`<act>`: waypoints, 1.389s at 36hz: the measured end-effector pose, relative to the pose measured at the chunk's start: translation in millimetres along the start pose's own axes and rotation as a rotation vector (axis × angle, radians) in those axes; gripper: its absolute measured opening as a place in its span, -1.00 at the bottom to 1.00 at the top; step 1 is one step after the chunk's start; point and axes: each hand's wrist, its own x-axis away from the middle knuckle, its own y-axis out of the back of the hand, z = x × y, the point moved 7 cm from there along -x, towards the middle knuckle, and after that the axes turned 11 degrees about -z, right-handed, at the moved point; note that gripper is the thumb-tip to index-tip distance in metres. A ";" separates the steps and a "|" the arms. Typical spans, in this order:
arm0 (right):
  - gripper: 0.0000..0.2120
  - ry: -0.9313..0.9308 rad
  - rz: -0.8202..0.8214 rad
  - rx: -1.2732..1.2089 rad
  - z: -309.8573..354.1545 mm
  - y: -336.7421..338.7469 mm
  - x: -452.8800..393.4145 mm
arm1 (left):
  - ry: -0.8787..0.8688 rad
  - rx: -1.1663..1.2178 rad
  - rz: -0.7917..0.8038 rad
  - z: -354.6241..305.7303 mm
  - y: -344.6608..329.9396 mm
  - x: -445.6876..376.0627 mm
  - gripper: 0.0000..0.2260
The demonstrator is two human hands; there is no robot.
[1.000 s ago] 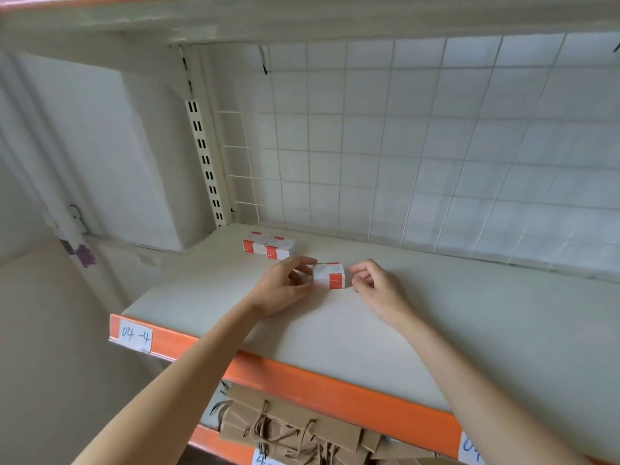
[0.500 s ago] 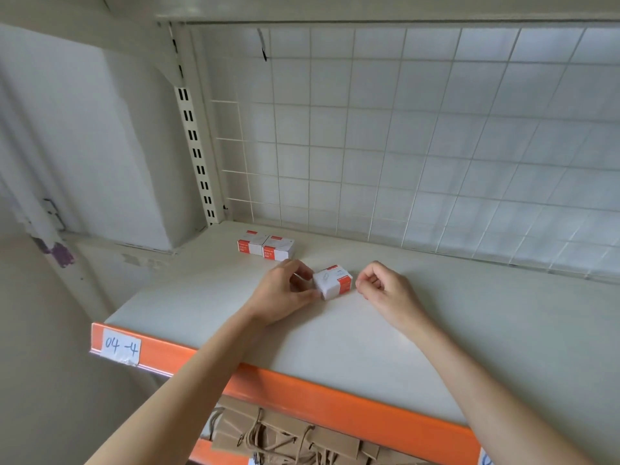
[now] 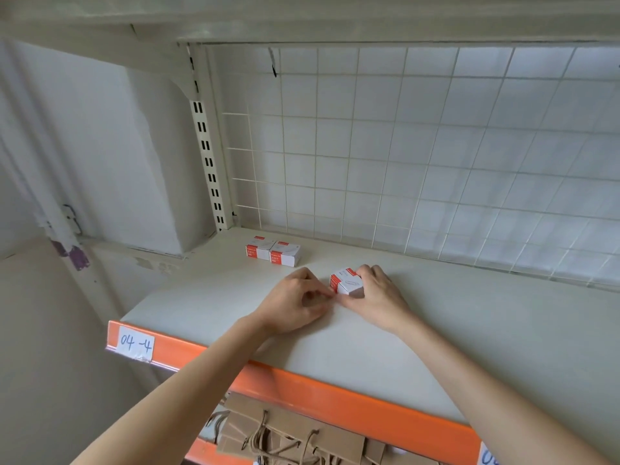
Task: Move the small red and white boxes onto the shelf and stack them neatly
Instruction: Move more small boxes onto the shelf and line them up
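Note:
A small red and white box (image 3: 345,282) sits tilted on the cream shelf (image 3: 402,330), turned at an angle. My right hand (image 3: 379,297) grips it from the right, fingers curled over its far end. Just left of the box, my left hand (image 3: 295,302) rests on the shelf with its fingers curled and its fingertips close to the box's near corner; whether they touch it I cannot tell. Two more red and white boxes (image 3: 272,252) lie side by side near the back left corner.
A white wire grid (image 3: 402,162) closes the back of the shelf. An orange front beam (image 3: 335,394) carries a label "04-4" (image 3: 135,344). Brown paper bags (image 3: 292,434) lie on the level below. A slotted upright (image 3: 208,162) stands at the left rear.
The box has turned and passed from my left hand's fingers to my right hand, which now grips it. My left hand has drawn back slightly.

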 end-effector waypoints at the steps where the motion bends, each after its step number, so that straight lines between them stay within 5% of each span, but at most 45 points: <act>1: -0.52 -0.013 0.026 -0.005 1.4 0.4 -2.4 | -0.013 -0.028 0.005 -1.6 1.7 0.2 -0.71; 15: -0.60 0.348 -0.124 -0.071 79.7 8.2 -15.7 | -0.001 -0.375 0.035 31.4 69.7 18.7 -0.77; 25: -0.51 0.237 0.033 -0.102 115.8 -47.1 -18.7 | 0.072 -0.396 0.026 69.2 105.8 40.6 -0.79; 37: -0.62 0.193 -0.097 -0.019 155.9 -72.1 -51.0 | 0.009 -0.390 0.023 82.8 120.3 34.8 -0.76; 50: -0.50 0.162 -0.100 0.144 162.3 -83.5 -48.7 | -0.043 -0.364 0.035 90.6 121.4 32.2 -0.75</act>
